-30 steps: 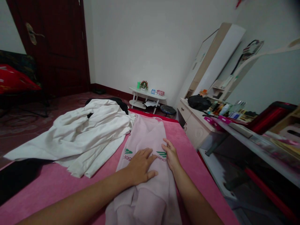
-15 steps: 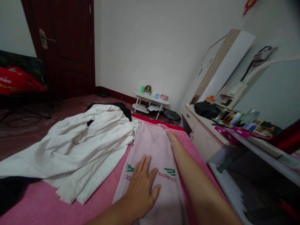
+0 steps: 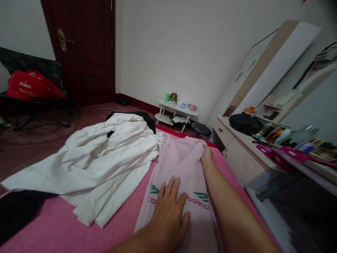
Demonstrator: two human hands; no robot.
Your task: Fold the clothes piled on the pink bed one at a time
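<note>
A pale pink shirt (image 3: pixel 179 165) with green and dark lettering lies folded lengthwise on the pink bed cover (image 3: pixel 50 225). My left hand (image 3: pixel 168 216) lies flat on its near part, fingers spread, just below the lettering. My right hand (image 3: pixel 207 157) reaches to the shirt's far right edge, fingers closed on a bunch of the pink cloth. A heap of white clothing (image 3: pixel 105 158) lies to the left of the shirt, touching its far corner.
Black cloth (image 3: pixel 18 207) sits at the left bed edge. A cream dresser (image 3: pixel 244 151) with a black bag (image 3: pixel 243 123) and bottles stands right. A small white table (image 3: pixel 177 112) is by the far wall; a dark door (image 3: pixel 84 49) and a red bag (image 3: pixel 28 86) are left.
My right hand slid from beside the lettering up to the shirt's far right edge and closed on the cloth. My left hand stayed flat on the shirt. The view shifted forward.
</note>
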